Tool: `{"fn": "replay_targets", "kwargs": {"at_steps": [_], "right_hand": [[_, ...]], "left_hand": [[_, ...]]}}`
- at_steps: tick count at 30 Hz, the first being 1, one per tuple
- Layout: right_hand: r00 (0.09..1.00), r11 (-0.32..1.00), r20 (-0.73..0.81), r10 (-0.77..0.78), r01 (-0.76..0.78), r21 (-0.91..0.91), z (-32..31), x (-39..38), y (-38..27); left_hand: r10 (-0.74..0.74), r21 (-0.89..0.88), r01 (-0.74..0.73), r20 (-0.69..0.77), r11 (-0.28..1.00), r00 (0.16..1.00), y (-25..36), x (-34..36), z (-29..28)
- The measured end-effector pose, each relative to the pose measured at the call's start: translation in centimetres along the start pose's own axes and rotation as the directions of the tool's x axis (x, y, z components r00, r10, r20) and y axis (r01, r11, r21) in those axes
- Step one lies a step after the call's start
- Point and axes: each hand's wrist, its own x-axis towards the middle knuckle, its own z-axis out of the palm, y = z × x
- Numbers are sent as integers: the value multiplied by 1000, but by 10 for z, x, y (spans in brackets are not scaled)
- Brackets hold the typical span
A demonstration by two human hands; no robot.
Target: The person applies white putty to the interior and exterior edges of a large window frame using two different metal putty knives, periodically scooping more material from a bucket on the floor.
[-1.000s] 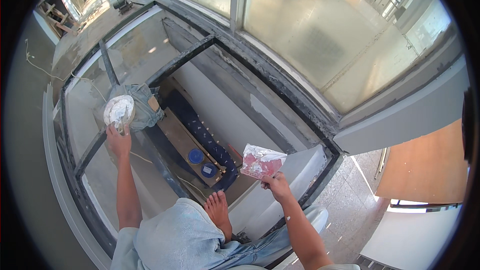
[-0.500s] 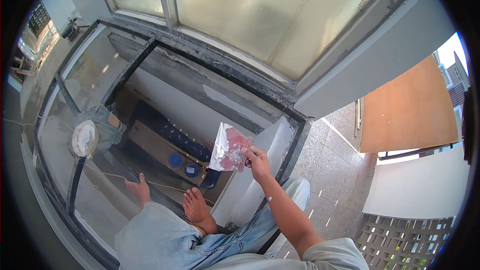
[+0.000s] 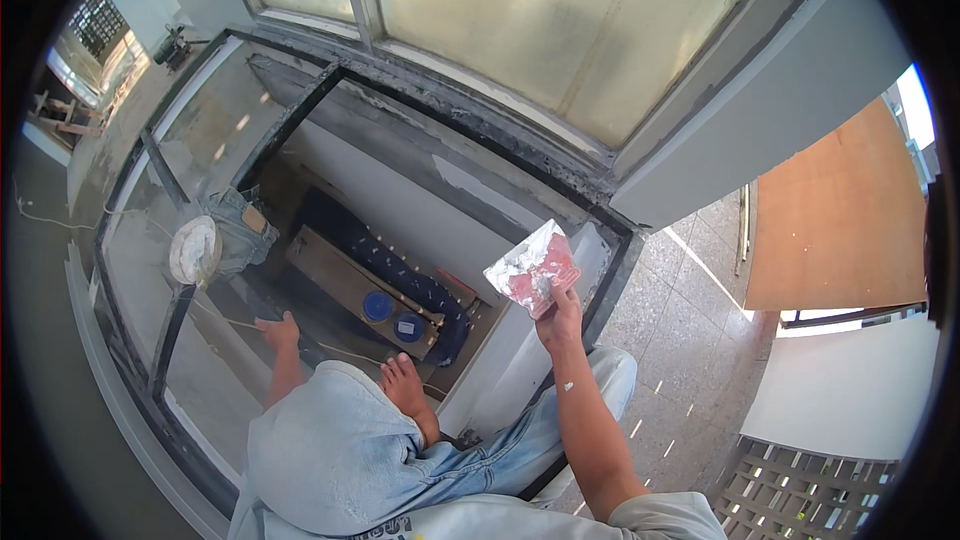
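My right hand (image 3: 560, 318) grips a flat, square-edged putty spreader (image 3: 535, 265), red and smeared with white putty. The spreader is held up above the right-hand side wall of the frame, its broad face showing. White specks mark my right forearm. Over on the left, my left hand (image 3: 280, 330) is beside my bent knee, fingers stretched out and nothing visible in it. A thin cord (image 3: 235, 323) runs close by that hand. A round tub of white putty (image 3: 195, 250) stands on the black frame bar, farther left, next to a crumpled grey-blue cloth (image 3: 238, 230).
My bare foot (image 3: 405, 387) rests inside the black metal frame (image 3: 450, 145). Below are two blue round lids (image 3: 378, 306) on a brown board and a dark spotted cloth (image 3: 340, 230). Glazed windows (image 3: 490, 10) rise ahead. An orange-brown board (image 3: 840, 220) stands at the right.
My right hand has raised the spreader and turned it, so more white putty shows on its face. My left hand has shifted forward, and its fingers now point left. The whole view has swung a little.
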Motion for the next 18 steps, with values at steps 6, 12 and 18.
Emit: {"fn": "replay_targets", "kwargs": {"at_steps": [6, 12, 18], "right_hand": [[998, 997, 55, 12, -16, 70, 10, 6, -2], [996, 999, -76, 40, -41, -17, -40, 18, -56], [931, 902, -203, 303, -349, -253, -24, -13, -49]], "left_hand": [[46, 142, -34, -84, 989, 995, -19, 58, -17], [-9, 153, 10, -6, 988, 1000, -6, 22, -1], [24, 132, -4, -154, 991, 988, -5, 18, 0]]}}
